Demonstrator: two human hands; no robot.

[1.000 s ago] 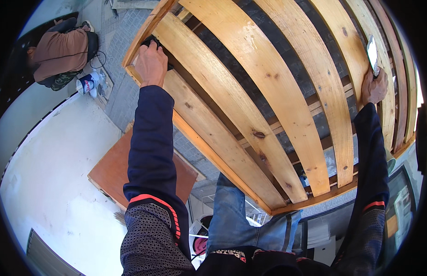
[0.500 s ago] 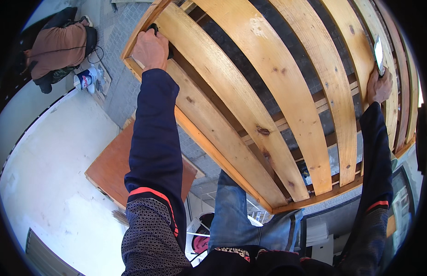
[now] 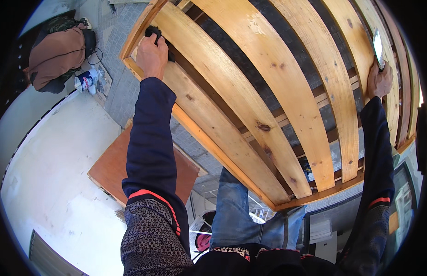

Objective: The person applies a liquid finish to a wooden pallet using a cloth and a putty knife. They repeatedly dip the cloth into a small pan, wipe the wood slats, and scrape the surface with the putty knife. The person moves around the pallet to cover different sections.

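A varnished wooden slatted frame spreads across the upper middle and right. At its far left corner, my left hand is closed around a small black object, whose kind I cannot make out. The object rests against the first slats beside the raised edge. Farther right, my right hand is wrapped round the dark handle of a scraper. Its shiny flat blade points away from me, and the hand rests at the right-hand slats. My fingers partly hide the handle.
A person in a brown top bends down at the far left, beside a white and blue paint can. A reddish-brown board lies left of the frame. A white surface fills the left side.
My left hand has drawn slightly nearer to me with the black object. The right hand holds nearly the same place. The person at the far left has shifted posture.
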